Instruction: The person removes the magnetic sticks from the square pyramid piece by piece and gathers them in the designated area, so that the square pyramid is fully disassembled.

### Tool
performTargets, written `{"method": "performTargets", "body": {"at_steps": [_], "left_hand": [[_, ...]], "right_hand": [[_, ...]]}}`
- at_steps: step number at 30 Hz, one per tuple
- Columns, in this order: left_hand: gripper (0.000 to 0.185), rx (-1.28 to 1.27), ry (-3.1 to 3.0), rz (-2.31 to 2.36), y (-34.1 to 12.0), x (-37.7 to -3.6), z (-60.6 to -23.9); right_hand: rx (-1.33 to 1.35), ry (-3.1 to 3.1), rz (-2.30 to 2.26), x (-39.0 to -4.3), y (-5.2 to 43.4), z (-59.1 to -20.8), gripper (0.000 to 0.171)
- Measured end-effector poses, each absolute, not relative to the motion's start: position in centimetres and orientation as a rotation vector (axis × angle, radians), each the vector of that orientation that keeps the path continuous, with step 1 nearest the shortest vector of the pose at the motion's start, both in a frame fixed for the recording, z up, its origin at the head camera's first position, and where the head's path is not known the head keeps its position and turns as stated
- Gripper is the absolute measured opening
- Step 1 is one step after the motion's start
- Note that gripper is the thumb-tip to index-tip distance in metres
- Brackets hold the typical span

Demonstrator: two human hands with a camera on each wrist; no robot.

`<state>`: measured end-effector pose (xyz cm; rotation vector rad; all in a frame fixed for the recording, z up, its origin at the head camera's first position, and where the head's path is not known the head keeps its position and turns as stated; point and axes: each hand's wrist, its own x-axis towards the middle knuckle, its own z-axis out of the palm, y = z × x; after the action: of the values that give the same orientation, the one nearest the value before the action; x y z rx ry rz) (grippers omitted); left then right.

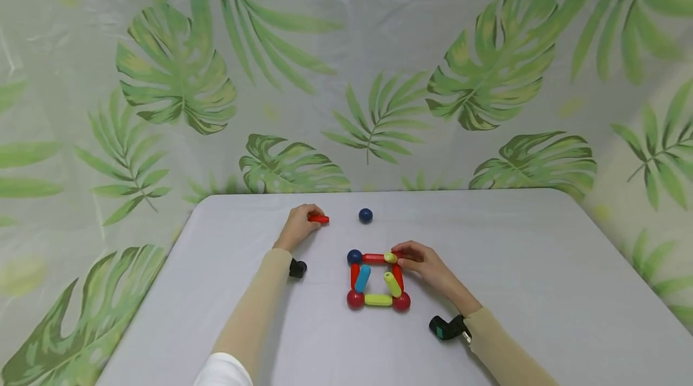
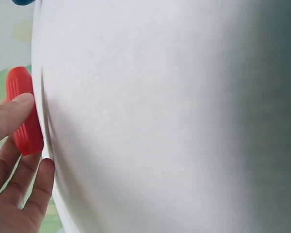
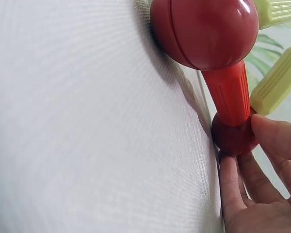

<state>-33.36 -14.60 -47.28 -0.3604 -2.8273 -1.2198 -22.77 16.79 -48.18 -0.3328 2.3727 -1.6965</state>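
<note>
The left hand (image 1: 296, 226) pinches a red stick (image 1: 318, 219) on the table (image 1: 541, 266), upper centre. The right hand (image 1: 428, 263) pinches a red ball (image 3: 233, 138) at the square frame's (image 1: 378, 300) corner.

The table (image 1: 541, 266) is plain white, and the backdrop (image 1: 346, 43) is pale grey-white printed with green palm and monstera leaves. In the square (image 1: 378, 278), the far side is a red stick (image 1: 373, 258), the near side a yellow stick (image 1: 378, 299), and the inner pieces are one blue stick (image 1: 362, 278) and one yellow-green stick (image 1: 392, 284); its corners are a dark blue ball (image 1: 354, 256) and two red balls (image 1: 355, 299). Apart lie a loose red stick (image 1: 319, 219) and a dark blue ball (image 1: 365, 215), and both sleeves (image 1: 254, 314) are beige.
</note>
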Motion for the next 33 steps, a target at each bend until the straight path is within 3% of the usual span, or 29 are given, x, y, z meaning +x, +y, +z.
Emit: {"method": "performTargets", "body": {"at_steps": [10,20,26,33], "left_hand": [[0.03,-0.421,-2.69,-1.334,-14.6,-32.0,-46.8],[0.027,-1.012,-2.648,-1.77,-11.3,-22.8,-46.5],[0.038,-0.973,-2.697,-1.594,-8.6,-19.8,-47.1],[0.038,-0.882,-2.65,-1.488,-7.7,-19.1,-47.6]], "right_hand": [[-0.326,2.386,-1.689,-23.1,16.9,-49.0,0.029],[-0.333,2.356,-1.718,-23.3,16.9,-48.9,0.029],[-0.321,2.369,-1.713,-23.2,17.1,-49.0,0.029],[-0.334,2.36,-1.711,-23.2,17.0,-49.2,0.029]]}}
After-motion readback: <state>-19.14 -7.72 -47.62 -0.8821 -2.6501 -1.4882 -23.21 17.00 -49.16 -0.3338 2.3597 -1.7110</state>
